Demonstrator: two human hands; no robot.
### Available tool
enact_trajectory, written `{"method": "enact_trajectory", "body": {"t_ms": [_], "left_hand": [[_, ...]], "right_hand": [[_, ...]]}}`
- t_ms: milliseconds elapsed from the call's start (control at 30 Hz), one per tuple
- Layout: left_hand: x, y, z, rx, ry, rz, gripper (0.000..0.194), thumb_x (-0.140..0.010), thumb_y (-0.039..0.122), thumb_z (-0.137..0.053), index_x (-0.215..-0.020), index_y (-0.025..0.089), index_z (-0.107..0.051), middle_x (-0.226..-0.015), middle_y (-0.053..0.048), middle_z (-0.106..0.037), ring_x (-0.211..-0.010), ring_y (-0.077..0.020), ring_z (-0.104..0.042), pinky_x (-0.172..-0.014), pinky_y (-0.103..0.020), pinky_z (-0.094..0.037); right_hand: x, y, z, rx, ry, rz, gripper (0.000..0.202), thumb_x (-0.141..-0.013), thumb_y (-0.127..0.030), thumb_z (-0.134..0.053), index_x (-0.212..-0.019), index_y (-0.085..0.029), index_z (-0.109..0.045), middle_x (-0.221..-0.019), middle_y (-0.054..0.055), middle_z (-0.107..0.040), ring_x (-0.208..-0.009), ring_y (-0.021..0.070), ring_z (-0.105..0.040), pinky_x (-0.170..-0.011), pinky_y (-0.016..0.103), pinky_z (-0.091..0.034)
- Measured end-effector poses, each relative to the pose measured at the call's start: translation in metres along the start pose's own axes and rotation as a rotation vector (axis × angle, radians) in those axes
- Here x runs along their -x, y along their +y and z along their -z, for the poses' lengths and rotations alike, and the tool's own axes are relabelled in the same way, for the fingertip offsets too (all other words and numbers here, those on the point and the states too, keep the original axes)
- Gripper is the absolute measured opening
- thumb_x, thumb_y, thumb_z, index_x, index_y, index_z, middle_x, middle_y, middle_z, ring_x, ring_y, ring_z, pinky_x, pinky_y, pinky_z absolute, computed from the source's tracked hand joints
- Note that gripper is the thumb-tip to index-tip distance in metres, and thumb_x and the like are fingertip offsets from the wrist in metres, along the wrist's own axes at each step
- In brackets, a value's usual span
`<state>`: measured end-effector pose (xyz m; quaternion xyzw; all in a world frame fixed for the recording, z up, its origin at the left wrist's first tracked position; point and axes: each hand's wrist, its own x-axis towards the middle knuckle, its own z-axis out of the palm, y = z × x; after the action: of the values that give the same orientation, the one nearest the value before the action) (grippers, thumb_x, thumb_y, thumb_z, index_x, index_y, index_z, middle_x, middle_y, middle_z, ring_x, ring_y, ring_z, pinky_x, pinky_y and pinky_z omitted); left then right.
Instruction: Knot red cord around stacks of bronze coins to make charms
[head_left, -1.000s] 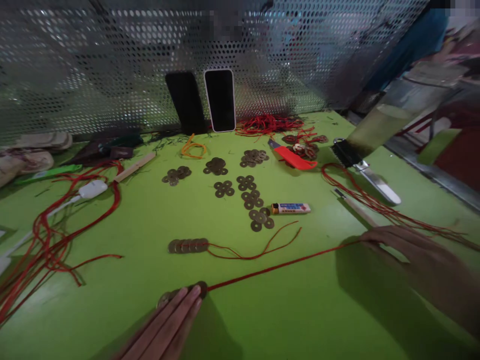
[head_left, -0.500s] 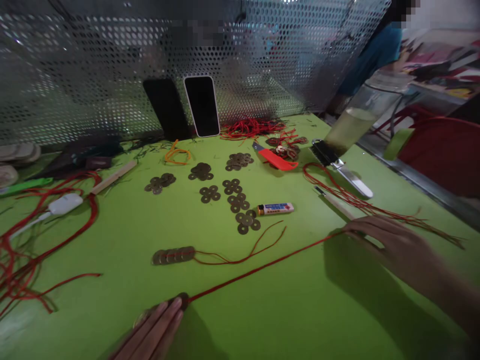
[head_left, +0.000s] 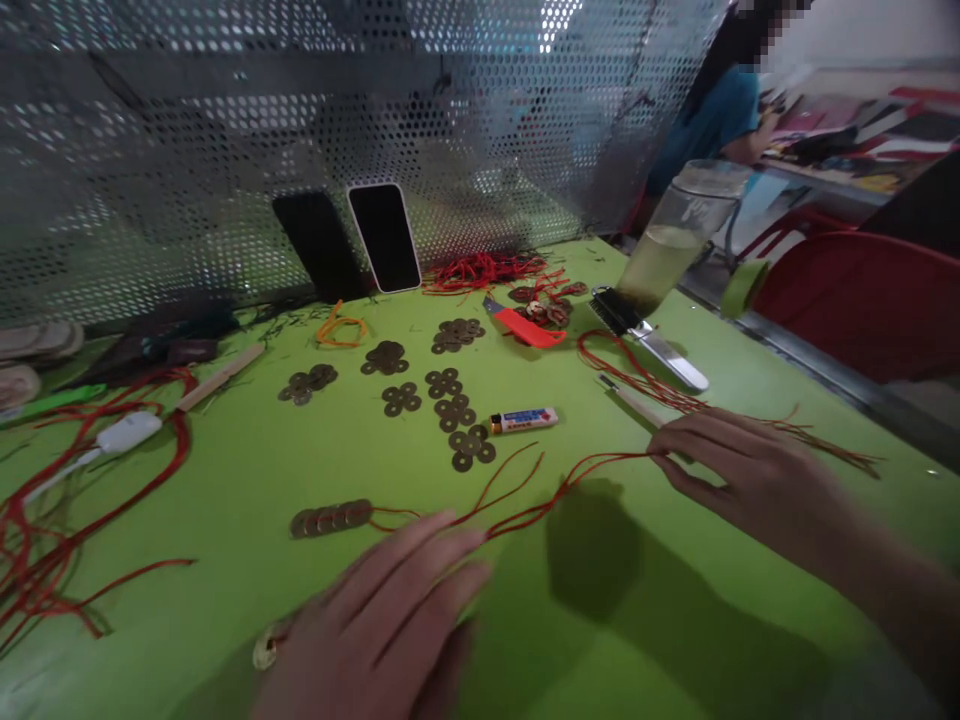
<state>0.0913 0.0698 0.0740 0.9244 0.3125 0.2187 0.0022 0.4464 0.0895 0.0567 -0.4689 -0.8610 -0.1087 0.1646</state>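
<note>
My right hand (head_left: 739, 480) pinches the end of a red cord (head_left: 534, 513) above the green table's right side. From there the cord runs slack to the left and passes out of sight at my left hand (head_left: 397, 620). That left hand is over the near part of the table, palm down with its fingers fairly straight; whether it touches the cord is unclear. A coin (head_left: 265, 648) peeks out at its left edge. Behind it lies a row of overlapping coins (head_left: 330, 518) with its own red cord (head_left: 517, 485).
Several coin clusters (head_left: 401, 399), a lighter (head_left: 523, 419), a red cutter (head_left: 531, 328), a brush (head_left: 660, 350) and a tilted jar (head_left: 675, 240) stand or lie farther back. Red cords (head_left: 176, 440) spread at left. A phone (head_left: 385, 238) leans on the perforated panel. A person sits beyond.
My left hand has lifted off the near coins and moved right and forward. The cord, earlier taut and straight, now hangs loose with separated strands. The whole view has shifted slightly.
</note>
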Motion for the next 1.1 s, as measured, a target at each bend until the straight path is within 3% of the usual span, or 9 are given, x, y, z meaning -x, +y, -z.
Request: {"method": "enact_trajectory", "body": {"t_ms": [67,133,200,267,367,500,700,900,1100], "left_hand": [[-0.057,0.007,-0.013,0.284,-0.077,0.118,0.027,-0.095,0.019,-0.043,-0.118,0.020,-0.058,-0.117,-0.003,-0.067,-0.111,-0.0159,-0.059,-0.099,-0.031,-0.047],[-0.103,0.013,-0.034,0.506,-0.166,0.233,0.031,-0.094,0.027,-0.047,-0.123,0.016,-0.053,-0.123,-0.009,-0.063,-0.113,-0.0229,-0.057,-0.097,-0.042,-0.046],[-0.133,0.016,-0.057,0.734,-0.253,0.253,0.032,-0.094,0.033,-0.046,-0.120,0.016,-0.054,-0.118,-0.010,-0.064,-0.106,-0.0244,-0.059,-0.091,-0.043,-0.047],[-0.148,0.018,-0.076,0.870,-0.294,0.270,0.026,-0.095,0.035,-0.044,-0.104,0.016,-0.059,-0.098,-0.007,-0.068,-0.084,-0.0208,-0.062,-0.073,-0.034,-0.048],[-0.150,0.019,-0.093,0.923,-0.297,0.285,0.028,-0.095,0.031,-0.040,-0.081,0.017,-0.058,-0.070,-0.001,-0.059,-0.062,-0.0151,-0.052,-0.056,-0.026,-0.038],[-0.145,0.019,-0.102,0.998,-0.244,0.340,0.027,-0.094,0.028,-0.039,-0.074,0.017,-0.054,-0.066,0.002,-0.050,-0.063,-0.0137,-0.046,-0.057,-0.025,-0.032],[-0.142,0.017,-0.105,1.113,-0.132,0.459,0.031,-0.094,0.037,-0.039,-0.074,0.017,-0.053,-0.065,0.003,-0.043,-0.064,-0.0138,-0.041,-0.058,-0.025,-0.030],[-0.139,0.020,-0.103,1.216,-0.040,0.503,0.029,-0.094,0.036,-0.042,-0.072,0.018,-0.049,-0.066,0.003,-0.041,-0.065,-0.0134,-0.038,-0.059,-0.025,-0.030],[-0.137,0.019,-0.103,1.281,0.028,0.517,0.029,-0.094,0.033,-0.043,-0.070,0.018,-0.049,-0.063,0.004,-0.035,-0.061,-0.0124,-0.034,-0.057,-0.025,-0.027]], "right_hand": [[-0.007,-0.004,0.005,0.022,0.016,0.022,0.012,-0.092,-0.020,-0.050,-0.092,-0.019,-0.062,-0.091,0.002,-0.067,-0.086,0.0181,-0.064,-0.083,0.033,-0.049],[-0.014,-0.007,0.009,0.043,0.034,0.043,0.012,-0.092,-0.018,-0.050,-0.090,-0.018,-0.062,-0.088,0.002,-0.067,-0.083,0.0169,-0.064,-0.080,0.032,-0.049],[-0.019,-0.010,0.013,0.047,0.052,0.059,0.012,-0.092,-0.016,-0.050,-0.090,-0.017,-0.062,-0.087,0.003,-0.067,-0.080,0.0165,-0.063,-0.078,0.031,-0.049],[-0.023,-0.012,0.015,0.042,0.050,0.062,0.013,-0.092,-0.015,-0.049,-0.091,-0.016,-0.062,-0.088,0.004,-0.067,-0.080,0.0172,-0.063,-0.077,0.032,-0.050],[-0.026,-0.013,0.013,0.033,0.048,0.053,0.015,-0.092,-0.015,-0.048,-0.089,-0.016,-0.062,-0.085,0.005,-0.067,-0.080,0.0176,-0.063,-0.075,0.032,-0.050],[-0.025,-0.007,0.002,-0.024,0.075,0.023,0.016,-0.093,-0.016,-0.047,-0.092,-0.017,-0.062,-0.087,0.005,-0.068,-0.084,0.0179,-0.064,-0.078,0.032,-0.050],[-0.033,0.022,-0.012,0.021,0.109,-0.306,0.017,-0.092,-0.024,-0.048,-0.103,-0.017,-0.060,-0.099,0.008,-0.066,-0.088,0.0223,-0.063,-0.076,0.035,-0.050],[-0.087,0.040,-0.018,-0.029,0.009,-0.332,0.018,-0.091,-0.023,-0.047,-0.099,-0.017,-0.062,-0.097,0.007,-0.065,-0.082,0.0200,-0.063,-0.073,0.030,-0.048],[-0.158,0.025,-0.049,-0.047,-0.100,-0.262,0.024,-0.091,-0.032,-0.052,-0.104,-0.014,-0.061,-0.103,0.011,-0.062,-0.094,0.0241,-0.060,-0.077,0.033,-0.048]]}}
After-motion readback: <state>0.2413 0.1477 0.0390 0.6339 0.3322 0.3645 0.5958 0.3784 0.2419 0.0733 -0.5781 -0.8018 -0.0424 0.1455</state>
